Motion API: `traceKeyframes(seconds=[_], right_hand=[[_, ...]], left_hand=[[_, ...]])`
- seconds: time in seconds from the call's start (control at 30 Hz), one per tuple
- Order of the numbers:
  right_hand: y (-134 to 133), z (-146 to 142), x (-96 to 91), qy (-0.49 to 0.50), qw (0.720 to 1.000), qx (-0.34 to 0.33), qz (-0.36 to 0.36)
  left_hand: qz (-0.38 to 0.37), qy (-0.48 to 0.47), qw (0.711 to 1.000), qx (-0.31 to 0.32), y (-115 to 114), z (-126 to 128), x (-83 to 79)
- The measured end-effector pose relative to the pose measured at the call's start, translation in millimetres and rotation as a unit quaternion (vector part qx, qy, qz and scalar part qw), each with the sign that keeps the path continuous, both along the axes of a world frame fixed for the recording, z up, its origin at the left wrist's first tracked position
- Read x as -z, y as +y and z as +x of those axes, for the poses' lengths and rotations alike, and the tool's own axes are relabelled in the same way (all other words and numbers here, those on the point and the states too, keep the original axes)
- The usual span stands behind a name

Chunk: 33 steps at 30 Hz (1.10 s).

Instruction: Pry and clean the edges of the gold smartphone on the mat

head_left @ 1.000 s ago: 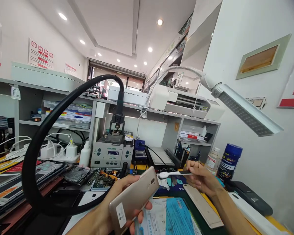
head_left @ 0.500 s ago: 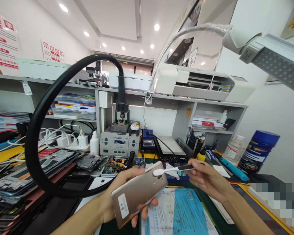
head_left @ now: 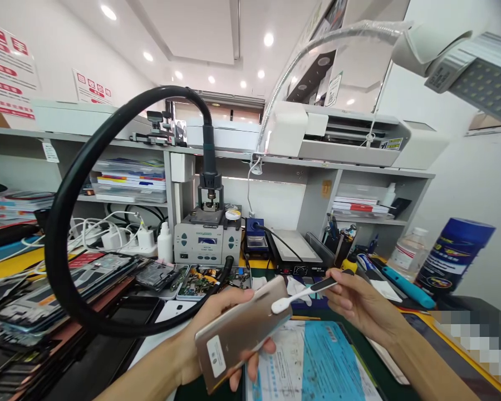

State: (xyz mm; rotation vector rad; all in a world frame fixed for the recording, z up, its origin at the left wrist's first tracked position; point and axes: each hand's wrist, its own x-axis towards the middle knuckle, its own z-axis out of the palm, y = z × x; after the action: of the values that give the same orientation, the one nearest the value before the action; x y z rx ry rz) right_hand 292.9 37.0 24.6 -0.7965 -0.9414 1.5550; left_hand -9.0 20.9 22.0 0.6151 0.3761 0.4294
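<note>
My left hand (head_left: pixel 204 340) is wrapped round a gold phone (head_left: pixel 242 328), held back side up and tilted, with a white sticker near its lower end. My right hand (head_left: pixel 354 306) pinches a thin tool with a white tip (head_left: pixel 300 295). The white tip touches the phone's upper right edge. Both hands hover above a blue and white sheet (head_left: pixel 313 362) on the dark green mat (head_left: pixel 359 356).
A thick black hose (head_left: pixel 67 223) loops from a grey rework station (head_left: pixel 206 242) across the left. Phone parts and screens (head_left: pixel 67 289) pile up at the left. A blue can (head_left: pixel 453 259), a clear bottle (head_left: pixel 404 253), a heating plate (head_left: pixel 294 253) and a desk lamp (head_left: pixel 471 67) are on the right.
The view has shifted slightly. The tool's white tip has dropped onto the phone's upper edge, and the phone has moved a little right in my left hand.
</note>
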Motion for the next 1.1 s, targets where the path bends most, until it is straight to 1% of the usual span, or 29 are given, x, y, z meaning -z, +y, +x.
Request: traceKeyframes(seconds=[0.1,0.23,0.33,0.57,0.67,0.77,0.9,1.03,1.1], right_hand=[[0.3,0.5,-0.6,-0.018,1.000,0.007,0.007],[-0.4,0.4,-3.1,-0.022,1.000,0.014,0.012],[-0.7,-0.3,-3.6,-0.019,1.000,0.020,0.014],[-2.4,-1.1,-3.6,-0.036,0.999,0.010,0.020],[-3.2,-0.3,-6.4,-0.020,0.999,0.025,0.026],[-2.9,-0.1,-6.6,-0.032,0.999,0.036,0.026],[-2.6,0.2,-4.2,-0.049,0.998,0.015,0.023],[-2.6,2.2,-4.0,-0.024,0.999,0.025,0.032],[-2.5,2.6,-3.7,-0.048,0.998,0.032,0.036]], left_hand=[[-0.004,0.002,1.000,0.004,1.0,-0.2,1.5],[0.005,0.009,1.000,-0.019,0.5,-0.3,2.8],[0.005,0.011,1.000,-0.011,0.2,0.2,2.7],[0.017,0.014,1.000,-0.011,0.8,0.4,2.1],[0.024,0.021,0.999,-0.014,-0.5,-0.7,1.7],[0.042,0.030,0.998,-0.020,-2.8,-1.0,0.8],[0.052,0.033,0.998,-0.026,-4.5,-0.1,0.4],[0.056,0.037,0.998,-0.022,-2.4,0.0,3.4],[0.055,0.030,0.998,-0.019,-1.3,-0.2,5.7]])
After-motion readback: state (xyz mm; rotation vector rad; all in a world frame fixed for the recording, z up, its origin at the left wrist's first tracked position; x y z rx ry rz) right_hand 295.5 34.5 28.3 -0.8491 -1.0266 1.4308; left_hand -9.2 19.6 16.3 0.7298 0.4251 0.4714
